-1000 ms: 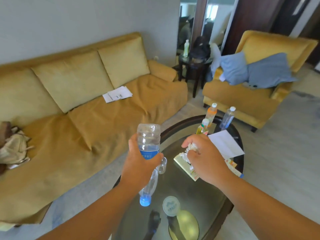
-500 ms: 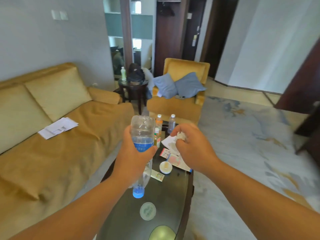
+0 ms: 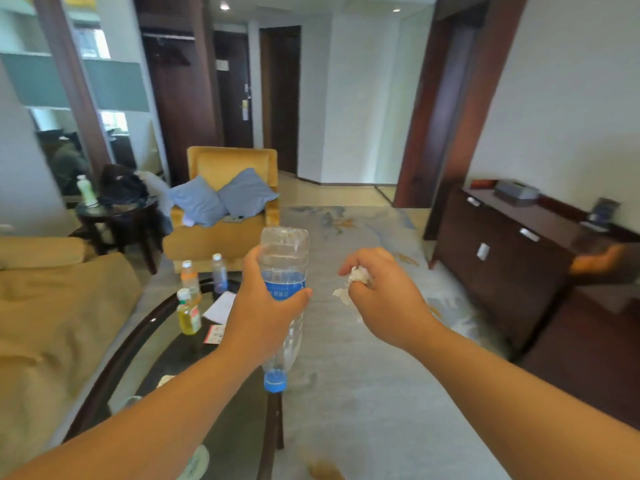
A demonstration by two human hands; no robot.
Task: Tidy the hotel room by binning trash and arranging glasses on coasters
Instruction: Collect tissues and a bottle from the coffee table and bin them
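Observation:
My left hand grips an empty clear plastic bottle with a blue label, held upside down so its blue cap points at the floor. My right hand holds a crumpled white tissue in curled fingers. Both hands are raised in front of me, above the right edge of the dark glass coffee table. On the table stand a yellow drink bottle, an orange drink bottle and a small clear bottle, beside white paper.
A mustard sofa lies at my left. A mustard armchair with blue cushions stands beyond the table, next to a dark side table. A dark wooden sideboard lines the right wall. Grey carpet stretches ahead toward the hallway.
My view has swung right, from the sofa and table toward the carpet and sideboard. Both hands keep their hold on the bottle and tissue and have moved off the table's right edge.

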